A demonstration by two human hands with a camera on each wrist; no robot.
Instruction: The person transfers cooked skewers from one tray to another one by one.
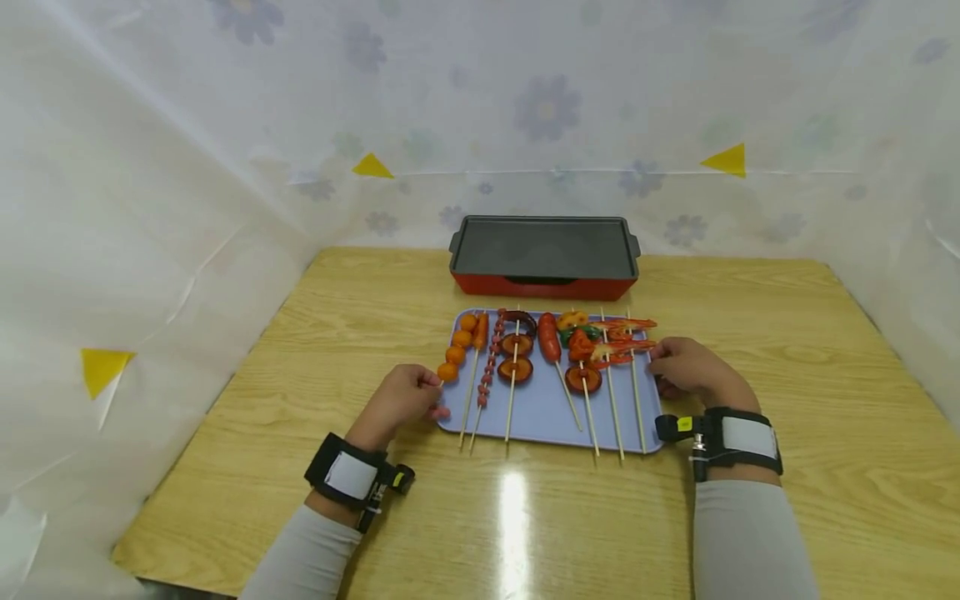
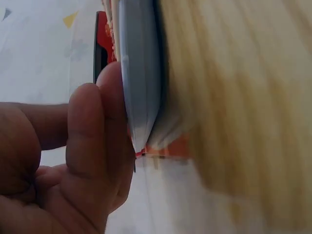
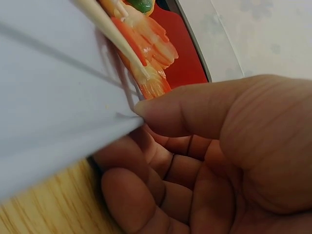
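A pale blue tray (image 1: pixel 536 417) bears several skewers of what looks like play food. At its left edge, my left hand (image 1: pixel 408 395) holds the rim with bent fingers, beside a skewer of orange balls (image 1: pixel 455 354); that skewer's lower stick is hidden. The left wrist view shows these fingers (image 2: pixel 87 131) against the tray's side. My right hand (image 1: pixel 690 367) pinches the right rim, thumb on top and fingers below, next to prawn skewers (image 1: pixel 622 350). A red sausage skewer (image 1: pixel 550 337), round brown slices (image 1: pixel 516 371) and a thin beaded skewer (image 1: pixel 489 367) lie between the hands.
Directly behind the tray stands a red grill (image 1: pixel 543 287) with a dark flat top. Both are on a wooden table (image 1: pixel 337 317). A flowered sheet (image 1: pixel 547 108) hangs behind, with yellow triangles on it. Several sticks overhang the tray's near edge.
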